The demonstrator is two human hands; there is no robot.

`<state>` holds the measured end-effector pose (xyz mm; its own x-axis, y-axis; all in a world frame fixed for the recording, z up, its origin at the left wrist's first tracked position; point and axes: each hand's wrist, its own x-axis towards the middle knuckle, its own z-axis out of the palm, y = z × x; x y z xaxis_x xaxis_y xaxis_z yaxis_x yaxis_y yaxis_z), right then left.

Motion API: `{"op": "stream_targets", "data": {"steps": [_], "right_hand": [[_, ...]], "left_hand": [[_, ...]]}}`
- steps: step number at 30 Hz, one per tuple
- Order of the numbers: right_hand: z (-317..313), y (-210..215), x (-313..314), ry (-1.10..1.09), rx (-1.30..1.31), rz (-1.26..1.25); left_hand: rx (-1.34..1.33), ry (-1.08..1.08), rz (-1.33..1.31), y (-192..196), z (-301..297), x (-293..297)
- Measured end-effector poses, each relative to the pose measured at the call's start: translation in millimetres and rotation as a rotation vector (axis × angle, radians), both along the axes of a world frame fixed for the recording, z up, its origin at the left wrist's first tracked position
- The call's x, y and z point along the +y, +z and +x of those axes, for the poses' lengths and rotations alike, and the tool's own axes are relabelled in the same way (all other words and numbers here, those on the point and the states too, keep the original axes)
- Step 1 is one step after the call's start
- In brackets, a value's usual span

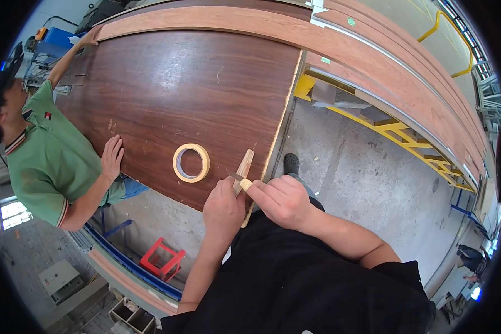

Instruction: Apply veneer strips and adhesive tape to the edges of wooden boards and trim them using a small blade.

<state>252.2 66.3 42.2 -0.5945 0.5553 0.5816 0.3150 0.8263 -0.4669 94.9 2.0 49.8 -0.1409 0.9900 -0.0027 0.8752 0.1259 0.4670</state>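
I have the left hand (224, 199) near the table's close edge, its fingers clamped on the near end of a wood stick (246, 160), which slants up and away from it, over the brown table (150, 94). The right hand (281, 200) is closed around a knife (244, 183), thumb and fingers together on the pale handle; the dark blade points left and crosses in front of the stick, close to the left hand's fingers. I cannot tell from here whether the edge bites into the wood. To the left of the stick, a tape roll (205, 161) lies flat on the table, well clear of both hands. At the left side, I see a co-worker (55, 161) in a green shirt, one palm resting on the tabletop, the other hand at the left end of a long plank (206, 18) that runs along the far side. More boards (406, 64) lie to the right, above a yellow frame (395, 133), and a red stool (162, 259) stands on the floor (345, 156) at lower left.
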Motion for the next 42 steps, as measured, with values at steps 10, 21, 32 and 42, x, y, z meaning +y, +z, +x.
{"op": "stream_targets", "data": {"steps": [10,21,32,42], "right_hand": [[-2,2,-1,-0.074,0.006,-0.184],[-5,1,-4,-0.073,0.071,-0.161],[-5,-5,-3,-0.05,0.054,-0.182],[-4,-18,-4,-0.082,-0.059,-0.2]], "left_hand": [[0.023,-0.007,0.036,-4,7,-1],[0.043,-0.004,-0.014,-7,11,-3],[-0.004,0.003,-0.01,-9,16,-7],[0.031,-0.018,0.048,-11,21,-13]]}}
